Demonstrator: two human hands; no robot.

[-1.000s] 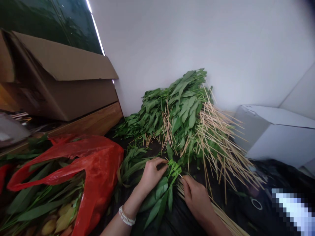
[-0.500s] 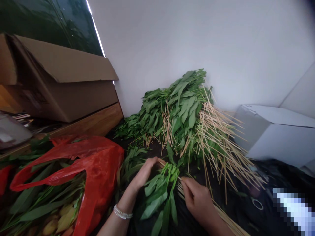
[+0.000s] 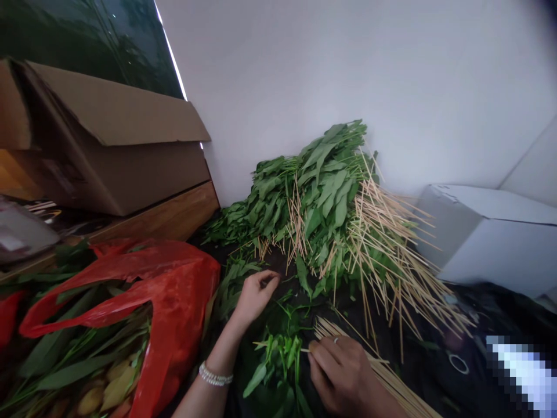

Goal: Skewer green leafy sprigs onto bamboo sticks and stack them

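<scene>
In my right hand [image 3: 337,371] a thin wooden skewer [image 3: 305,350] is pinched by its end. Green leaves [image 3: 284,355] are bunched by their stems along that skewer and hang down from it. Just behind the hand lies a bundle of bare skewers [image 3: 326,328], running under it to the lower right. My left hand [image 3: 256,295], with a beaded bracelet at the wrist, is raised to the left of the leaves, thumb and forefinger pressed together. What it pinches, if anything, is too small to make out. A few loose leaves [image 3: 300,316] lie between the hands and the pile.
Against the wall stands a heap of leafy skewers [image 3: 324,197], with sticks fanning right. A red plastic bag [image 3: 180,290] holding long leaves is at left. Behind it is an open cardboard box [image 3: 139,174]. A white box [image 3: 500,249] sits at right, on black sheeting [image 3: 487,313].
My left hand has let go near the skewer's far end and moved slightly up and left, fingers now pinched. The right hand has lowered the leafy skewer toward me.
</scene>
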